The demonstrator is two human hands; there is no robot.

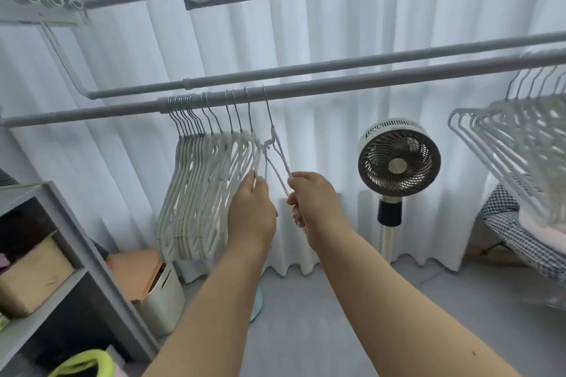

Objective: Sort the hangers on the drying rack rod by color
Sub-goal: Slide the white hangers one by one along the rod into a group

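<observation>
Both hands were up at the rod — the left hand pinched the arm of the nearest hanger in the pale bunch, which hung packed together left of centre. The right hand curled round the end hanger, hooked on the rod just beside the bunch. A second cluster of hangers hung far right — a fan stood between.

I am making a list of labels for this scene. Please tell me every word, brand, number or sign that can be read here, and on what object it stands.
No text can be read.
The fan, the cardboard box and the hangers show no legible text.
</observation>
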